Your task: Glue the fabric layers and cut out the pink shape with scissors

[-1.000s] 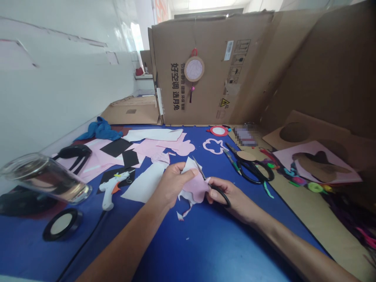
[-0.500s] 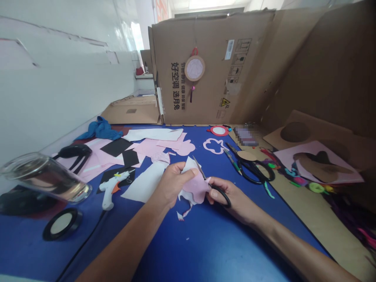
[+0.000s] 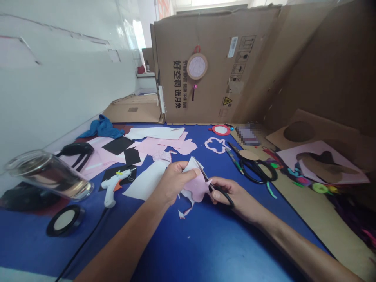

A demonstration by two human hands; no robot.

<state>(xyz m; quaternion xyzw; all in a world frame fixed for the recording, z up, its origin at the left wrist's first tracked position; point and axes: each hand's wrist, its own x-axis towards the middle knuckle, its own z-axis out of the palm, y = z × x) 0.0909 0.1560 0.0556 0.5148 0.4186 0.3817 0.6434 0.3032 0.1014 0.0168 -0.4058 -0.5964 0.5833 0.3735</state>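
Observation:
My left hand (image 3: 176,180) pinches a pink and white piece of paper (image 3: 198,188) with a curved outline, thumb on top. In my right hand (image 3: 229,192) is a pair of scissors (image 3: 225,196) with black handles, its blades pointing up and left along the right edge of the paper. A thin ragged strip of paper (image 3: 188,211) hangs below the piece. Just left of my left hand lies a white sheet (image 3: 147,181). Beyond my hands are a pink cloud-shaped paper outline (image 3: 214,150) and a pink scalloped cutout (image 3: 188,146).
A glue gun (image 3: 110,190), a glass of liquid (image 3: 49,176) and a round black-rimmed object (image 3: 65,220) lie left. Larger black-handled scissors (image 3: 255,172) and a pen (image 3: 235,161) are at right. A cardboard box (image 3: 217,35) stands behind the blue table (image 3: 205,250).
The scissors have shifted slightly right and their blades look a little wider apart. My left hand keeps its hold on the paper. The whole view has moved slightly.

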